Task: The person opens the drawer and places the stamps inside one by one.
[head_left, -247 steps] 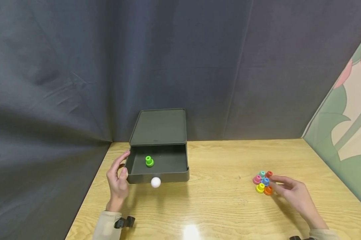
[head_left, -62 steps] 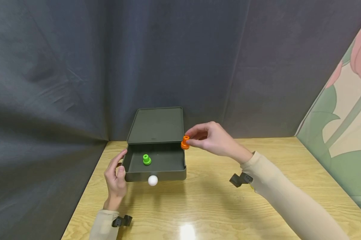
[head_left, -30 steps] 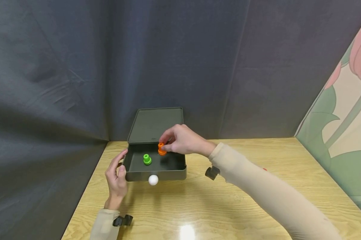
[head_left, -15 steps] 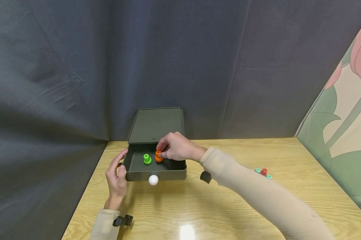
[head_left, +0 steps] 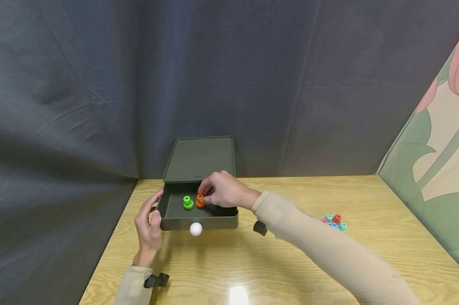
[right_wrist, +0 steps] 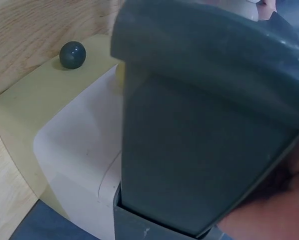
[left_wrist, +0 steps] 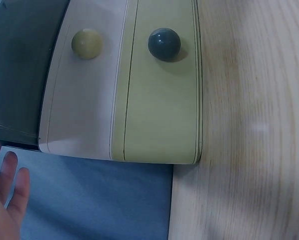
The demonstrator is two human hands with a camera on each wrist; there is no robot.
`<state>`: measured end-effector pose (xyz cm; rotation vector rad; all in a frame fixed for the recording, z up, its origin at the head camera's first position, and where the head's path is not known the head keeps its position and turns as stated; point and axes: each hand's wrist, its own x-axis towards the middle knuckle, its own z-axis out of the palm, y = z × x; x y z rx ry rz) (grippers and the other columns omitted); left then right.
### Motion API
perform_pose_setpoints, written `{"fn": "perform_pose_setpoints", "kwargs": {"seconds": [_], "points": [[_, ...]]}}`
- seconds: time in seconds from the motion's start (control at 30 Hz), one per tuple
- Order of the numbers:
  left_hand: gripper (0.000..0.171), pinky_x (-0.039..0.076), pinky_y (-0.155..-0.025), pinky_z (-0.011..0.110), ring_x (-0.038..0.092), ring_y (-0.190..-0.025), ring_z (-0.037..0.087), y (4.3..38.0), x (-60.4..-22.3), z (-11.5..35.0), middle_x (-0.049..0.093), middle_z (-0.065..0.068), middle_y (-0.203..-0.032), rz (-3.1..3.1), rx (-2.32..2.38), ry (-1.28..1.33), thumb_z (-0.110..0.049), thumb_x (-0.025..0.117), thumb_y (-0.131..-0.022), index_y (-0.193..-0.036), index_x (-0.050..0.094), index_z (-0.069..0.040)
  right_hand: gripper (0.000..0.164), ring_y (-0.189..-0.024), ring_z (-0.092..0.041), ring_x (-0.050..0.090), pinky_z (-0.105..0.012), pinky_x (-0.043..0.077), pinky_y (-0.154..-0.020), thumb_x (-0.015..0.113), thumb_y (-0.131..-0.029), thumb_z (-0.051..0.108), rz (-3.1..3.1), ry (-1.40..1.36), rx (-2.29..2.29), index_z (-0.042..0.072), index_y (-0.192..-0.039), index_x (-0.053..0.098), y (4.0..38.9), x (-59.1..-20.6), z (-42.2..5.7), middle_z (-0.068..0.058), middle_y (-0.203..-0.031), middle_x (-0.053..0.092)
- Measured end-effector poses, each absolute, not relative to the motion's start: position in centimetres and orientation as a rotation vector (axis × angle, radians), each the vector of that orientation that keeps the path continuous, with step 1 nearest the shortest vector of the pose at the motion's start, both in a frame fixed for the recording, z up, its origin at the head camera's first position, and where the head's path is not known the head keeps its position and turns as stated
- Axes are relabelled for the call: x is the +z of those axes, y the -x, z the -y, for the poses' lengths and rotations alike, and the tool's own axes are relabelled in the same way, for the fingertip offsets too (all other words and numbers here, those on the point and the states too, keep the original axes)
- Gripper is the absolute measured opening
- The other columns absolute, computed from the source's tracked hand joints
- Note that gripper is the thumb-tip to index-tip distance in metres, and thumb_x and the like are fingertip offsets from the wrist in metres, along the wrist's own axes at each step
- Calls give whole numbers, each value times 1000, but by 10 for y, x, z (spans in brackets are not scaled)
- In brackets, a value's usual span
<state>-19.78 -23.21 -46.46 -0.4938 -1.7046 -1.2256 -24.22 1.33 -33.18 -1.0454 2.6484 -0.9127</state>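
Note:
A dark grey-green drawer (head_left: 176, 223) with a white knob (head_left: 196, 229) stands pulled out. Inside it, a green stepped plastic peg (head_left: 188, 203) with a hole in its top stands upright. Just right of that peg, my right hand (head_left: 223, 190) pinches a matching orange peg (head_left: 200, 203) between thumb and fingers, down at the drawer floor. My left hand (head_left: 149, 226) rests along the drawer's left side, fingers fairly straight and thumb by the front corner. In the right wrist view the drawer's side wall (right_wrist: 199, 150) hides the pegs and most of the right hand.
More pegs in several colours (head_left: 337, 219) cluster on the wooden table (head_left: 283, 262) at right, partly behind the right sleeve. Below the open drawer, wrist views show a white drawer (left_wrist: 84, 100) with a yellow knob and a yellow-green drawer (left_wrist: 159, 110) with a dark knob. A dark curtain (head_left: 252, 84) hangs behind.
My right hand has carried the orange peg from the cluster at right into the drawer, lowering it beside the green peg. The left hand stays at the drawer's side.

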Motion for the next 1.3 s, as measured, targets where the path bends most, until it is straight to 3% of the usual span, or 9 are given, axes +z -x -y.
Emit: {"fn": "perform_pose_setpoints", "kwargs": {"seconds": [0.4,1.0,1.3], "points": [[47,48,-91,15,65,-119,4,197,-464,233,73,31,-122,1710,-1228,493,-6,46,-94,-130,71,8,9,-91,-11,78,-23,60,-82,82,-94,13,-2673,1107,-917,11,-102,83,242,-334,-13,0,-98,83],[48,48,-91,15,67,-121,5,197,-465,235,73,30,-123,1710,-1219,498,-4,44,-93,-130,71,8,27,-98,-8,76,-20,59,-86,84,-93,17,-2601,1195,-1116,9,-119,80,238,-325,-35,-5,-116,81],[47,48,-90,15,67,-121,6,196,-466,237,74,27,-124,1704,-1220,500,-5,44,-95,-131,70,9,29,-102,-15,76,-24,61,-84,84,-93,18,-2635,1261,-1208,9,-120,80,237,-325,-50,-7,-114,82]]}}
